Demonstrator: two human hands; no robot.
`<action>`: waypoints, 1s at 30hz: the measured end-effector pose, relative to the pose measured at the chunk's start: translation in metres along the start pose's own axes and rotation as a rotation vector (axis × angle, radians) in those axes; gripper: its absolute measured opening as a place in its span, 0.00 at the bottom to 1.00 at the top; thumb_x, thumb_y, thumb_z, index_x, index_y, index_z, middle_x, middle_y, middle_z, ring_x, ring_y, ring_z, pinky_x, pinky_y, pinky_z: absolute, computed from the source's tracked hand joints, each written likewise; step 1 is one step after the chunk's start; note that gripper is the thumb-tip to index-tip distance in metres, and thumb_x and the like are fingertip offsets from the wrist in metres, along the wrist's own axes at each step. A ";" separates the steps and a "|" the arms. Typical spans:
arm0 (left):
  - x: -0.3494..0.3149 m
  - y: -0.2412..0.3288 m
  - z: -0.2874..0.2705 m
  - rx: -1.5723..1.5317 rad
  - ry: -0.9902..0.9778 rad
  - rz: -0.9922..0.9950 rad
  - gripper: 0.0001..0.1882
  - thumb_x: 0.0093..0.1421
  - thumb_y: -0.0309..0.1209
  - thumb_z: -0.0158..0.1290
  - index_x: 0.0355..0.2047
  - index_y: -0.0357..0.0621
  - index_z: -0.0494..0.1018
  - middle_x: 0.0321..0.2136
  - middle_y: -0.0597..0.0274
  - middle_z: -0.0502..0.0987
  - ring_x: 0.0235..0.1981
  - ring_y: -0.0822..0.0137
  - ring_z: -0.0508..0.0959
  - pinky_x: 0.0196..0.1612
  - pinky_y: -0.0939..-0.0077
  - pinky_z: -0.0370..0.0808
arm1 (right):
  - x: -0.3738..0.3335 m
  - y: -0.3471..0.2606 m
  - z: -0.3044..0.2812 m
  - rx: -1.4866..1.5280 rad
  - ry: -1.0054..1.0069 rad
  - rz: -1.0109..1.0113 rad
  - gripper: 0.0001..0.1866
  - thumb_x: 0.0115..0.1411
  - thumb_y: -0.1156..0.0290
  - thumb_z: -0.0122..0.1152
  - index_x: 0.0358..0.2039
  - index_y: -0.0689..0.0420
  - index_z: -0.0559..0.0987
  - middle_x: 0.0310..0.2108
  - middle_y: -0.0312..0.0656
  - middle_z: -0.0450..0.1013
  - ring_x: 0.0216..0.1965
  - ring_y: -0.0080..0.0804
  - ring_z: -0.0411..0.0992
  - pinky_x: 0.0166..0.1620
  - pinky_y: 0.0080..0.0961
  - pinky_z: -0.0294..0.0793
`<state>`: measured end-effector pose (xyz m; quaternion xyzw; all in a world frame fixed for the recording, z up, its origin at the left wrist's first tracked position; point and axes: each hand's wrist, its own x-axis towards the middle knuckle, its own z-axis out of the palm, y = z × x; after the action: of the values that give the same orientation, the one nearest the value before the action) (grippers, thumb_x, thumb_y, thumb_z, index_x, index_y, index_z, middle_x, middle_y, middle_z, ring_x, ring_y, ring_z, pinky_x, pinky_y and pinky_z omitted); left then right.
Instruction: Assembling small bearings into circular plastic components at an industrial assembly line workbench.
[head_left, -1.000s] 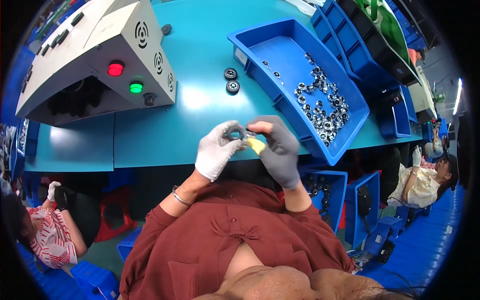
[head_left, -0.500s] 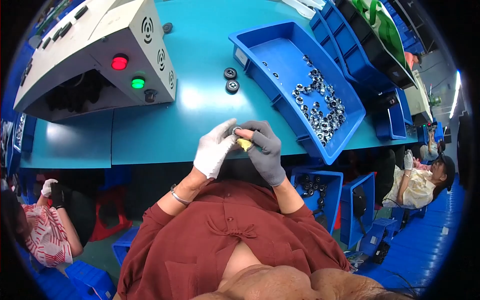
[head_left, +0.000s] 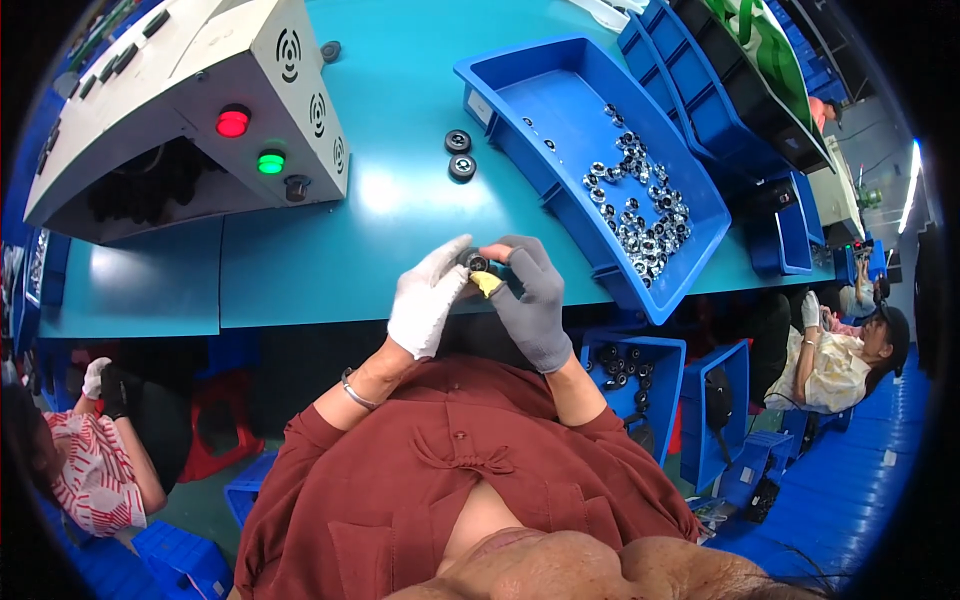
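Observation:
A small black toy wheel [head_left: 478,264] with a shiny hub is held between my hands, just above the table's near edge. My left hand [head_left: 424,303], in a white glove, pinches the wheel from its left side. On the right, my right hand [head_left: 533,300] wears a grey glove; its bare index fingertip is over the wheel's upper right edge, and its yellow-wrapped thumb touches the lower side. Two similar black wheels, a far one [head_left: 457,141] and a near one [head_left: 461,167], lie on the teal table [head_left: 400,105] beyond my hands.
A blue tray [head_left: 570,215] with many shiny hubs stands to the right. At left is a white machine [head_left: 270,100] with red and green lights. Below the table's edge, a blue bin [head_left: 660,400] holds black wheels. Co-workers sit at both sides.
My right index finger has lifted off the wheel's face toward its upper edge. The wheel now shows its hub more openly. My left hand has stayed nearly in place.

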<state>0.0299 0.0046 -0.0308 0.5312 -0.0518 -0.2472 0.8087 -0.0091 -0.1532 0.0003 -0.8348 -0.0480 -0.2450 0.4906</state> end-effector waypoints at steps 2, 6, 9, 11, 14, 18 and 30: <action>-0.001 0.002 0.002 -0.054 0.025 -0.005 0.24 0.69 0.26 0.49 0.64 0.32 0.64 0.55 0.50 0.73 0.51 0.65 0.77 0.53 0.73 0.78 | 0.001 0.005 -0.001 -0.174 -0.041 -0.148 0.15 0.49 0.82 0.63 0.40 0.61 0.81 0.39 0.44 0.75 0.37 0.38 0.72 0.40 0.29 0.73; 0.001 0.004 0.004 -0.087 0.108 -0.098 0.23 0.67 0.29 0.55 0.60 0.30 0.68 0.53 0.51 0.76 0.50 0.66 0.79 0.51 0.76 0.78 | 0.004 0.011 0.000 -0.240 -0.043 -0.291 0.16 0.48 0.80 0.64 0.41 0.62 0.81 0.39 0.44 0.74 0.35 0.40 0.71 0.39 0.30 0.73; 0.005 0.000 0.000 -0.177 0.072 -0.123 0.21 0.66 0.28 0.57 0.56 0.30 0.70 0.48 0.54 0.78 0.47 0.68 0.80 0.50 0.76 0.79 | 0.005 0.012 0.002 -0.205 -0.043 -0.337 0.17 0.47 0.80 0.64 0.41 0.62 0.81 0.39 0.44 0.74 0.35 0.40 0.70 0.38 0.31 0.72; 0.005 0.000 -0.003 -0.248 0.046 -0.110 0.20 0.66 0.27 0.58 0.55 0.30 0.71 0.46 0.55 0.78 0.45 0.69 0.80 0.49 0.77 0.79 | 0.007 0.006 -0.002 -0.135 -0.127 -0.243 0.17 0.49 0.82 0.62 0.42 0.62 0.81 0.41 0.44 0.74 0.38 0.38 0.72 0.41 0.28 0.74; 0.004 0.005 -0.002 -0.130 0.075 -0.139 0.19 0.65 0.26 0.57 0.54 0.31 0.69 0.44 0.54 0.79 0.44 0.68 0.80 0.50 0.74 0.79 | 0.003 -0.006 -0.004 0.163 -0.204 0.026 0.18 0.54 0.82 0.61 0.47 0.61 0.80 0.43 0.42 0.73 0.43 0.34 0.73 0.47 0.27 0.76; 0.001 0.011 0.009 -0.344 -0.021 -0.078 0.20 0.64 0.23 0.57 0.55 0.31 0.67 0.42 0.54 0.78 0.41 0.65 0.80 0.49 0.73 0.78 | -0.002 -0.001 -0.003 0.397 -0.145 0.369 0.17 0.59 0.80 0.60 0.50 0.63 0.78 0.47 0.42 0.73 0.46 0.28 0.73 0.50 0.23 0.74; -0.003 0.032 -0.003 0.048 -0.138 0.089 0.17 0.55 0.19 0.65 0.44 0.35 0.73 0.37 0.63 0.76 0.38 0.73 0.77 0.44 0.79 0.75 | -0.013 0.006 0.000 0.243 -0.132 0.142 0.16 0.58 0.78 0.63 0.47 0.63 0.79 0.42 0.42 0.74 0.42 0.32 0.73 0.46 0.24 0.72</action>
<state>0.0397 0.0183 -0.0033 0.5292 -0.1369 -0.2457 0.8005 -0.0186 -0.1540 -0.0108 -0.7848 -0.0501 -0.1468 0.6001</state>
